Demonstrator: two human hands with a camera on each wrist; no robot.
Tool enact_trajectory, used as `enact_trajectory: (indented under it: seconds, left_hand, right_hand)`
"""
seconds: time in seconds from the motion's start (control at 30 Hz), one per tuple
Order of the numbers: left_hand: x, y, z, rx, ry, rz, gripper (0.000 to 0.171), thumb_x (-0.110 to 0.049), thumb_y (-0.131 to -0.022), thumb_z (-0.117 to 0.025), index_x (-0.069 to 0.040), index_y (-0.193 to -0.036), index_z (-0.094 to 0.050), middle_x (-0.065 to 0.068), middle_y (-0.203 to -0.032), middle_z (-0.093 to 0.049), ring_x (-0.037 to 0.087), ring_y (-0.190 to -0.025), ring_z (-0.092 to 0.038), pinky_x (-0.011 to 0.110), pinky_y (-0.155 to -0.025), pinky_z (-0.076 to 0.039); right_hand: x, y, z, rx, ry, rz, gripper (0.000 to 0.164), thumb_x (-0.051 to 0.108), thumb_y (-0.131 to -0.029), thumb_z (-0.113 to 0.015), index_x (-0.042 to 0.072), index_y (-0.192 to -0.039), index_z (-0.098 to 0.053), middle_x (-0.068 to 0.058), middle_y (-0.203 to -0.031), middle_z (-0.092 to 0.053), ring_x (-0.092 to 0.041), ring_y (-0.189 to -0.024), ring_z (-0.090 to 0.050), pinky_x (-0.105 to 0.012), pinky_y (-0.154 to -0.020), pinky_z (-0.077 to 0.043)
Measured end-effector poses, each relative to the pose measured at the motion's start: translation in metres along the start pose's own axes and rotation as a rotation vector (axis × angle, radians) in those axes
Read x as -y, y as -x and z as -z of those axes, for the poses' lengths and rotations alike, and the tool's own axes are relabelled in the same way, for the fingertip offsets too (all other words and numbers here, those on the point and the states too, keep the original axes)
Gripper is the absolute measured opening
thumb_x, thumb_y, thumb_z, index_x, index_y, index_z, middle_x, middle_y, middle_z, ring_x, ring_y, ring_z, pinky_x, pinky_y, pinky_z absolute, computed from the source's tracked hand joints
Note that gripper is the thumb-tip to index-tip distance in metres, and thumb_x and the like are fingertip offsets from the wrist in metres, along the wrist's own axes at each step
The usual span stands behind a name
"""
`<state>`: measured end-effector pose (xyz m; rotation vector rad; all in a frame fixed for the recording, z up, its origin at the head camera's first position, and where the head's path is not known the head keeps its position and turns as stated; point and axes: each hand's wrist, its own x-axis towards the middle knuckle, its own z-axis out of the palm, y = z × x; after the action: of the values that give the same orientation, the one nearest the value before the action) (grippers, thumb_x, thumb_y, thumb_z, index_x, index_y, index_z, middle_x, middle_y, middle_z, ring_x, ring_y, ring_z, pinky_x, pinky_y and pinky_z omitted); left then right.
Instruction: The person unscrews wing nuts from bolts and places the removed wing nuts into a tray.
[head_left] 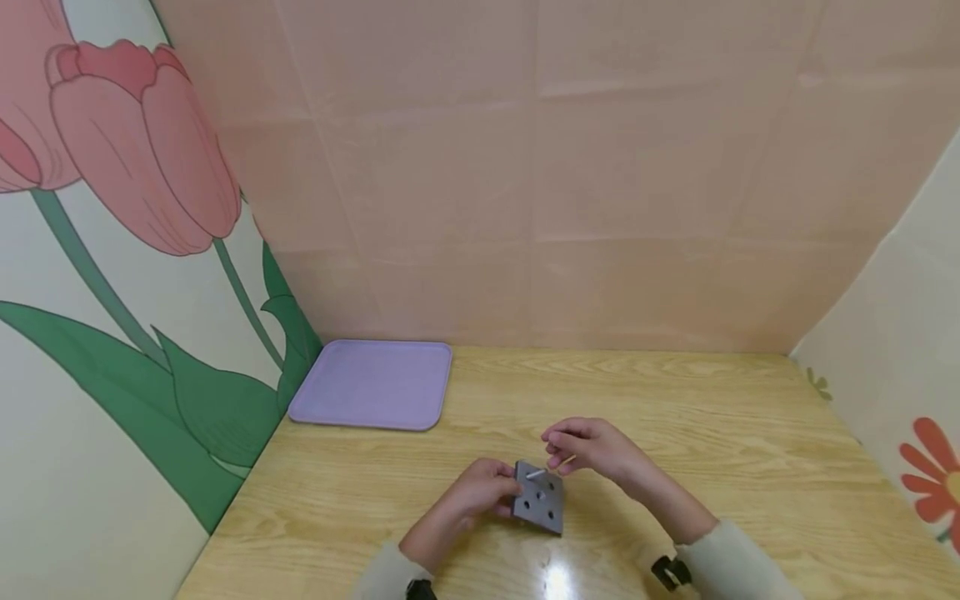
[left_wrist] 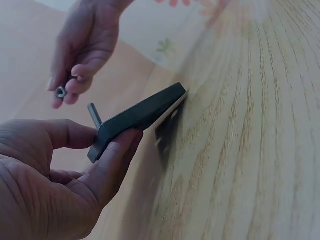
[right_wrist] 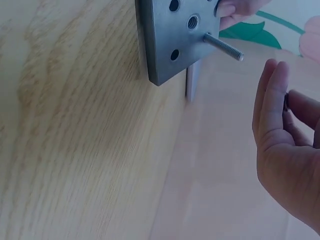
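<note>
My left hand [head_left: 478, 490] grips a grey metal plate [head_left: 542, 512] by one edge, thumb on one face and fingers behind. The plate is tilted, its low edge close to the tabletop. Several round holes pierce it, and a threaded one [right_wrist: 193, 22] shows in the right wrist view. From another hole a threaded screw [right_wrist: 227, 48] sticks out. Just beyond the screw's free end, my right hand [head_left: 592, 450] pinches a small metal nut [left_wrist: 60, 92] between thumb and fingers; the nut is apart from the screw and mostly hidden in the right wrist view.
A purple tray [head_left: 375, 385] lies flat at the back left of the wooden table [head_left: 675, 408]. Behind the table hangs a pinkish-brown cloth backdrop [head_left: 540, 183]. Panels with printed flowers stand at the left and right sides.
</note>
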<state>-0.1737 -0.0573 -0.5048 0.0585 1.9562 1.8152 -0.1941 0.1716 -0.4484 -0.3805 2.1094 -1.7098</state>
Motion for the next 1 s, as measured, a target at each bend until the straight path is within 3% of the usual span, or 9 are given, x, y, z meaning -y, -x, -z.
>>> enact_trajectory:
  seconds: [0.27,0.4,0.6,0.83,1.0]
  left_hand:
    - [0.008,0.001,0.011,-0.016,-0.01,0.021,0.024,0.003,-0.083,-0.063,0.01,-0.105,-0.066,0.012,-0.089,-0.072,0.02,-0.079,-0.069,0.032,-0.068,-0.062]
    - [0.01,0.003,0.019,-0.018,-0.02,0.022,0.023,0.003,-0.083,-0.063,0.01,-0.104,-0.066,0.011,-0.088,-0.071,0.018,-0.077,-0.068,0.031,-0.066,-0.062]
    - [0.01,0.008,0.034,-0.006,-0.061,0.049,0.025,0.001,-0.083,-0.062,0.009,-0.106,-0.067,0.01,-0.088,-0.071,0.017,-0.078,-0.068,0.03,-0.067,-0.061]
    - [0.009,0.016,0.052,0.0,-0.152,0.114,0.021,-0.005,-0.088,-0.063,0.004,-0.107,-0.067,0.008,-0.09,-0.07,0.017,-0.079,-0.065,0.029,-0.069,-0.06]
    - [0.009,0.022,0.062,0.02,-0.208,0.149,0.016,-0.006,-0.09,-0.064,0.003,-0.103,-0.068,0.007,-0.089,-0.068,0.016,-0.078,-0.064,0.027,-0.067,-0.059]
  right_hand:
    - [0.005,-0.016,-0.003,-0.023,0.098,0.007,0.028,0.021,-0.101,-0.063,-0.002,-0.117,-0.067,-0.012,-0.1,-0.072,-0.029,-0.093,-0.071,-0.05,-0.086,-0.06]
    - [0.004,-0.029,-0.003,-0.033,0.171,0.038,0.022,0.018,-0.1,-0.064,0.001,-0.113,-0.068,-0.013,-0.099,-0.072,-0.031,-0.092,-0.071,-0.05,-0.084,-0.06]
    - [0.005,-0.055,-0.006,-0.07,0.411,0.16,0.013,0.017,-0.099,-0.066,0.008,-0.107,-0.071,-0.004,-0.094,-0.072,-0.033,-0.088,-0.071,-0.044,-0.074,-0.062]
    - [0.004,-0.086,-0.013,-0.073,0.692,0.288,0.008,0.015,-0.098,-0.066,0.015,-0.105,-0.072,0.002,-0.093,-0.071,-0.013,-0.076,-0.066,-0.026,-0.063,-0.056]
    - [-0.002,-0.114,-0.023,-0.039,0.838,0.362,0.008,0.014,-0.097,-0.069,0.013,-0.103,-0.074,0.005,-0.094,-0.071,-0.01,-0.084,-0.065,-0.029,-0.073,-0.056]
